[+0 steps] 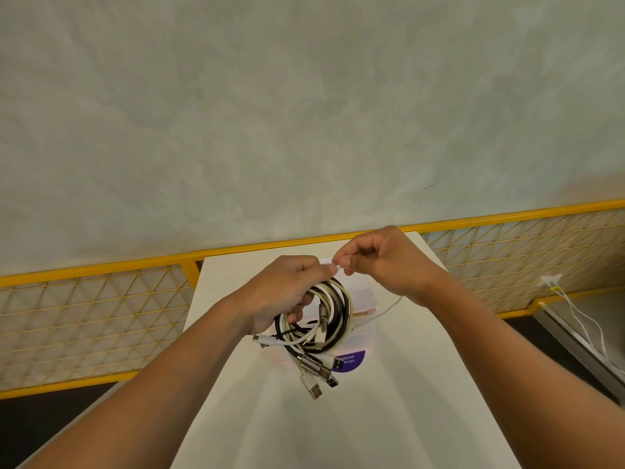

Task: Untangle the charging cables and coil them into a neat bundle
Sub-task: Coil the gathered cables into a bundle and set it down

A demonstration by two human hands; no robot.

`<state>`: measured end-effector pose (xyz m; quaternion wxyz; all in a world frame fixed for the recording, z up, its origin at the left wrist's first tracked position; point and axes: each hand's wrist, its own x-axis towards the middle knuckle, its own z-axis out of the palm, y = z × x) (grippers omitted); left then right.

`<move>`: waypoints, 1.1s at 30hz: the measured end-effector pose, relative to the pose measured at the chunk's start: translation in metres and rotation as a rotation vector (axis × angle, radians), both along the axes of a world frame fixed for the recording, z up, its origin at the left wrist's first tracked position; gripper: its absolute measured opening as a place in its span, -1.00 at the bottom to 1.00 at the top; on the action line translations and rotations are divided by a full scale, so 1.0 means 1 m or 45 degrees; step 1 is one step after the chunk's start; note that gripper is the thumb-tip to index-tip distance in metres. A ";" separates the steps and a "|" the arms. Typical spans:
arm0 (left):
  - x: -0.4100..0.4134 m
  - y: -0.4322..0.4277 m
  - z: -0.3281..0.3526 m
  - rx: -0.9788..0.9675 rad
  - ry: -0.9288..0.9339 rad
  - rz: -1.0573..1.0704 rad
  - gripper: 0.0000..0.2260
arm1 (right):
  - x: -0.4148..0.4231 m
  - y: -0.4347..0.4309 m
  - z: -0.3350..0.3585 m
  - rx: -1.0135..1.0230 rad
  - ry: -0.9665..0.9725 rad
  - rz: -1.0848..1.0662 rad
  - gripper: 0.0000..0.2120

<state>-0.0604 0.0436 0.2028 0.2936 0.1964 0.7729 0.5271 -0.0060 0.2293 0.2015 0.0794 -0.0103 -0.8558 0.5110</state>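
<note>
A coil of black, white and cream charging cables (333, 313) hangs above the white table (338, 418). My left hand (287, 289) grips the coil at its upper left, fingers curled through the loops. Several USB plugs (318, 374) dangle from the bottom of the coil. My right hand (378, 262) pinches a thin white cable (382, 311) between thumb and forefinger just right of the coil's top. That cable trails down behind my right wrist and back toward the coil.
A white box (363, 296) and a clear packet with a purple label (351, 360) lie on the table under the coil. A yellow-framed mesh railing (101, 316) runs behind the table. At the far right, white cables (581, 316) hang from a plug.
</note>
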 end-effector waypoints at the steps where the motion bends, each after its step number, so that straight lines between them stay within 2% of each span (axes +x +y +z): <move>1: 0.001 0.000 0.001 -0.013 -0.010 -0.034 -0.66 | 0.000 0.001 0.000 -0.007 0.010 -0.007 -0.80; 6: 0.004 0.000 0.001 -0.052 -0.062 -0.067 -0.68 | -0.002 0.004 -0.006 -0.023 0.019 -0.023 -0.86; 11: -0.010 -0.010 0.000 0.120 -0.066 0.196 -0.70 | 0.003 0.031 -0.017 -0.144 -0.059 -0.095 -0.93; 15: -0.018 -0.016 0.002 0.266 -0.119 0.427 -0.75 | 0.007 0.046 -0.035 -0.112 -0.124 -0.177 -0.90; 20: -0.028 -0.020 0.007 0.379 -0.208 0.622 -0.74 | 0.007 0.067 -0.070 -0.064 -0.142 -0.488 -0.87; 27: -0.028 -0.018 0.007 0.388 -0.209 0.709 -0.68 | 0.000 0.080 -0.110 -0.044 -0.282 -0.800 -0.84; 33: -0.023 -0.008 0.003 0.344 -0.155 0.676 -0.71 | -0.007 0.066 -0.095 -0.311 -0.182 -0.836 -0.85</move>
